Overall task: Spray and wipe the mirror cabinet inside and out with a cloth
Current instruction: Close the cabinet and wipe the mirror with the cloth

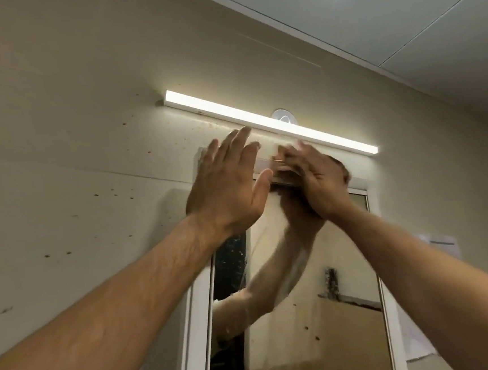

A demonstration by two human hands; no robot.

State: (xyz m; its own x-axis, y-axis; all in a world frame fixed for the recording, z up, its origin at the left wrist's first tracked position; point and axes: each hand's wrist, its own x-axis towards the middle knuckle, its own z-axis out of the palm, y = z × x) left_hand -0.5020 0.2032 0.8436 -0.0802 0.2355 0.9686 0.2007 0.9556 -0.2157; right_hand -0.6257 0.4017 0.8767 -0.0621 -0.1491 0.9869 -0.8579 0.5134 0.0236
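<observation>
Single head view, close, tilted steeply upward at mirror cabinet [304, 282] top, wall, ceiling.

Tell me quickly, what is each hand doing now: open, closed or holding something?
Left hand: open, fingers straight.
Right hand: blurred, cannot be told.

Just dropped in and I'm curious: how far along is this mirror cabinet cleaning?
Little looks done: the mirror shows specks and streaks. In hand: both hands are at the top edge of the cabinet, the left hand flat on what may be a pale cloth, the right hand blurred. Left: the glass and the inside.
</observation>
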